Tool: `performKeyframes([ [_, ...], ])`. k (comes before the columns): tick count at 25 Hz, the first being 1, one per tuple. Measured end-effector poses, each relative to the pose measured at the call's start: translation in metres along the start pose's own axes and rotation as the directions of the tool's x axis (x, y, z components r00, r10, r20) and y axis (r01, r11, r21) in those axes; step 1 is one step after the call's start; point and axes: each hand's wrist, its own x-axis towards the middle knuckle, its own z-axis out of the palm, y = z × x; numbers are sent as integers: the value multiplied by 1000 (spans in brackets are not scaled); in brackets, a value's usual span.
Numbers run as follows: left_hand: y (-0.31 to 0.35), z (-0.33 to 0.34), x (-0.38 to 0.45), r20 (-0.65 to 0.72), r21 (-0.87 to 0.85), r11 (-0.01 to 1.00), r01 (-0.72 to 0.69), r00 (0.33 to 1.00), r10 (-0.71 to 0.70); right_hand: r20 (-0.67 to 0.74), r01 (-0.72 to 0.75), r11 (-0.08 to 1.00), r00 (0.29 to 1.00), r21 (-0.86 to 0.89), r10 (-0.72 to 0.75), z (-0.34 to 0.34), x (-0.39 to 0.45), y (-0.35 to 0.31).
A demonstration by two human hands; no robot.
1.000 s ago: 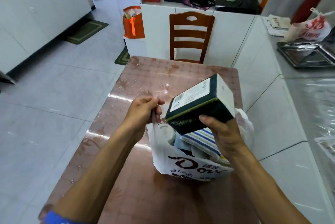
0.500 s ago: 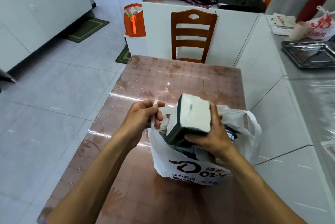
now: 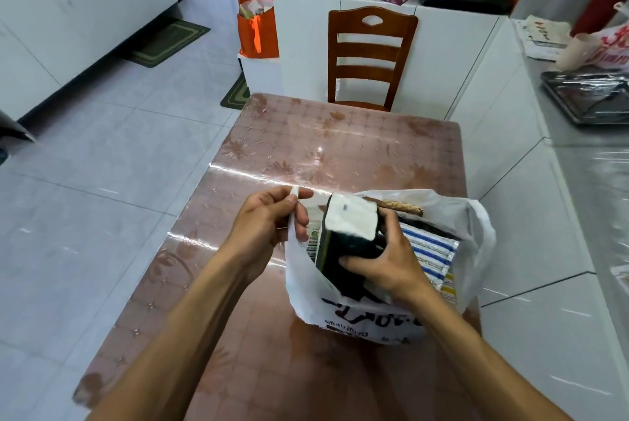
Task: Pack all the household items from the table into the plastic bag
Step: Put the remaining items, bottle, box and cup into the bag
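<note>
Since a second ago the dark box (image 3: 343, 243) has come down from above the bag and I am now watching it sinking upright into the plastic bag (image 3: 371, 318), which is standing near the table's (image 3: 306, 134) right edge. My right hand (image 3: 384, 264) is gripping the box by its sides; my left hand (image 3: 269, 219) is pinching the bag's left handle, holding the mouth open. This looks like the final insertion step: next I judge the box needs pushing down beside the one striped cloth (image 3: 432, 253), then releasing. I am counting one box, one bag, and no loose items showing on the table.
</note>
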Motion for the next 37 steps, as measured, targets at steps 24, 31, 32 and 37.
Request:
performKeyframes([
  [24, 9, 5, -1, 65, 86, 996, -37, 997, 31, 476, 445, 315, 879, -838, 26, 54, 3, -37],
  [31, -2, -9, 1, -4, 78, 996, -35, 999, 36, 551, 375, 722, 834, -582, 11, 26, 5, -38],
  [32, -4, -9, 0, 5, 96, 995, -27, 1000, 27, 488, 328, 838, 868, -436, -86, 12, -4, -40],
  [37, -11, -8, 3, -47, 133, 991, -23, 998, 29, -500, -30, 825, 808, -565, -313, -70, -23, -25],
])
